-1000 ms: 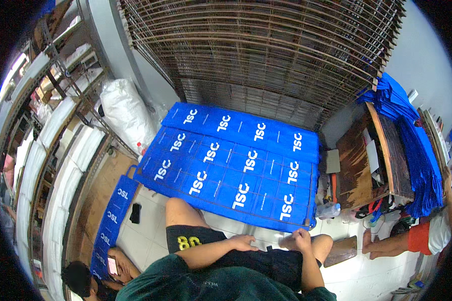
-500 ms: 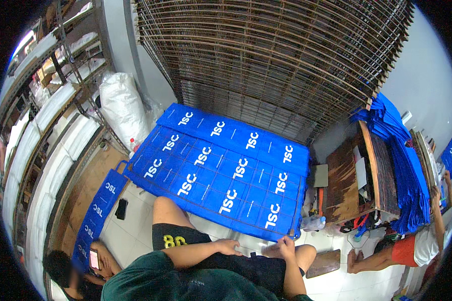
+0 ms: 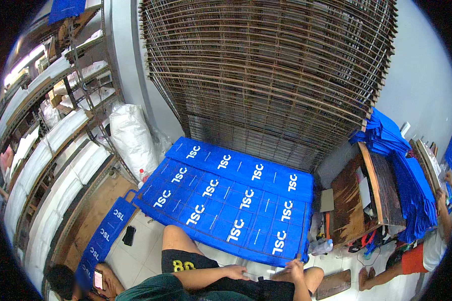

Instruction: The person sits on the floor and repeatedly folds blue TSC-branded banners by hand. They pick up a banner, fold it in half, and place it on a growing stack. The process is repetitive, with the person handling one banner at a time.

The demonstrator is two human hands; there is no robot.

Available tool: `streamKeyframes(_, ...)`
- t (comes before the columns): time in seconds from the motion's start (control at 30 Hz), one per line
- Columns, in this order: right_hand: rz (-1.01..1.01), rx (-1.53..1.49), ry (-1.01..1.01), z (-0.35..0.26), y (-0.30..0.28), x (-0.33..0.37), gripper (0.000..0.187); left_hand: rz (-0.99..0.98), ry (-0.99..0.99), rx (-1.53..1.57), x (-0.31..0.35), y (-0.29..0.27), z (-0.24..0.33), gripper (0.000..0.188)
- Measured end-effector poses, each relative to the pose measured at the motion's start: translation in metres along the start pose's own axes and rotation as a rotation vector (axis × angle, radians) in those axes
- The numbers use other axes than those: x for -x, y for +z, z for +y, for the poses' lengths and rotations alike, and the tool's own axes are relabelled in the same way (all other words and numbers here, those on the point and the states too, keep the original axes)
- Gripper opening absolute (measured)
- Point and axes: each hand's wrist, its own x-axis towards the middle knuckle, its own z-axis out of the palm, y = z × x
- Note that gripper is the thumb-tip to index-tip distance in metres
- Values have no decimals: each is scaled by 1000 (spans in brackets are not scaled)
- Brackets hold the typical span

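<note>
Fingers (image 3: 292, 263) of the right hand (image 3: 297, 273): curled in at the near right corner of the blue panel (image 3: 221, 200); cannot tell whether they pinch its edge or a small brownish item there. Left hand (image 3: 235, 272): above the black shorts (image 3: 236, 288), fingers loosely bent, pointing right; undersides hidden, grip cannot be told. Both forearms partly cut off by the lower rim.

Panel lies flat before the knees, support beneath it hidden. Long axis runs left to right, slanting nearer at the right end; face crossed by thin dark lines, white lettering in rows along that axis. Far edge lies toward a stack of wire mesh (image 3: 271, 75), top cut off.

Left: blue strip (image 3: 103, 233) angled toward the lower rim, its near end hidden by a seated person holding a phone (image 3: 98, 279). Right: blue cloths (image 3: 412, 180) draped over a wooden cabinet (image 3: 349, 205); a second person, in red shorts (image 3: 412, 263), fades into the dark rim.
</note>
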Motion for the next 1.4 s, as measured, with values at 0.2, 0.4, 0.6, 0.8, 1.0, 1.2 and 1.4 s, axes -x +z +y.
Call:
streamKeyframes(0.2, -104, 252, -115, 44, -16, -21, 10, -12, 13, 19, 3, -4, 5, 73)
streamKeyframes(0.4, 134, 594, -256, 53, -14, -20, 12, -29, 10, 24, 1, -2, 2, 72)
streamKeyframes(0.6, 143, 484, -276, 68, -18, -32, 11, 24, 35, -10, -7, 6, -2, 74)
streamKeyframes(0.8, -25, 147, 25, 0, 3, 4, 14, -37, 14, -6, -11, 8, -14, 77)
streamKeyframes(1.0, 34, 183, -96, 36, -12, -11, 14, 45, 42, -22, -5, 3, 1, 74)
streamKeyframes(1.2, 235, 585, -298, 37, -8, -11, 15, 5, 6, 25, 4, 0, 5, 73)
streamKeyframes(1.4, 85, 390, -172, 40, -8, -17, 12, -57, -8, 44, -2, -1, 0, 73)
